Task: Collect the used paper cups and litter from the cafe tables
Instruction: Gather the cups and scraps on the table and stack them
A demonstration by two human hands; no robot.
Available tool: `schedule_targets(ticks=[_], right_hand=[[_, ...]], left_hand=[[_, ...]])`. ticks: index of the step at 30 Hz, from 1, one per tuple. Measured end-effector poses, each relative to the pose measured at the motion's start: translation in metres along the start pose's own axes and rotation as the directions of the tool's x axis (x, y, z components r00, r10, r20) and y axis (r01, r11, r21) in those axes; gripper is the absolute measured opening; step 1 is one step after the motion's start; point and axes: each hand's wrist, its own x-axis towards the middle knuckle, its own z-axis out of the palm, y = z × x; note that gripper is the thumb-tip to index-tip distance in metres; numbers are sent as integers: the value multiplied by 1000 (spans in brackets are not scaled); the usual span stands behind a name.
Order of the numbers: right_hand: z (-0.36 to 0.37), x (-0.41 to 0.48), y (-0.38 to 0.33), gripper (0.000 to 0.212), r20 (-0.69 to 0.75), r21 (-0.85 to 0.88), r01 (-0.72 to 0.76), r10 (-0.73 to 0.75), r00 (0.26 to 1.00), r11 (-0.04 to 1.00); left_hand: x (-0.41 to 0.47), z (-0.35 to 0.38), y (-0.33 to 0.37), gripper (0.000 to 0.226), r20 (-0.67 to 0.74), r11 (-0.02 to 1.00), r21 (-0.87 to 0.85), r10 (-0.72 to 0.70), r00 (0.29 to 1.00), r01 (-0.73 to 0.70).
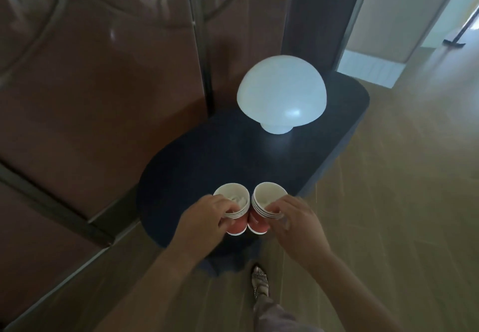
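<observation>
Head view. A brown panelled wall [103,98] is filling the left of the frame and a pale wood-look floor [388,202] the right. A dark oval table [207,155] is running from lower centre toward upper right, with a white dome lamp [282,90] standing at its far end, well apart from the cups.

Left hand [204,217] is curling its fingers round the upper rims of the left cup stack [234,228]. Right hand [298,225] is doing likewise on the right cup stack [256,221]. Both stacks are red-sided and nested several deep. They are touching side by side in lower centre, over the table's near end. I cannot tell whether their bases are resting on the table or clear of it. Crumpled white litter [234,199] is sitting in the left stack's top cup.

Risks, as I judge them:
- Both grips are sitting high, near the rims, so a loosely nested bottom cup could be slipping off on the lift.
- Tilting either stack could be tipping out the litter or any dregs.
- The stacks are pressing together, so one could be knocking the other askew.
</observation>
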Motion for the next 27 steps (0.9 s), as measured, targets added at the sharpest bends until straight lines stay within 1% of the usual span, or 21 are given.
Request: schedule_targets(ticks=[5, 11, 15, 19, 23, 27], right_hand=[[22, 108, 37, 17, 166, 14, 59, -61, 984, 998], [62, 194, 76, 11, 347, 2, 98, -92, 933, 995], [88, 224, 90, 11, 456, -35, 60, -37, 889, 998], [113, 241, 100, 11, 551, -89, 22, 31, 834, 996], [129, 249, 107, 11, 592, -144, 17, 72, 803, 989], [143, 256, 114, 7, 568, -166, -6, 101, 817, 986]], left_hand=[[85, 10, -33, 16, 11, 993, 19, -115, 993, 115], [152, 34, -70, 12, 55, 971, 76, -230, 972, 226], [174, 46, -91, 9, 150, 953, 131, -292, 945, 274], [191, 62, -112, 14, 196, 934, 160, -348, 917, 320], [200, 81, -125, 17, 226, 918, 206, -382, 896, 339], [206, 104, -135, 14, 217, 919, 210, -377, 901, 334]])
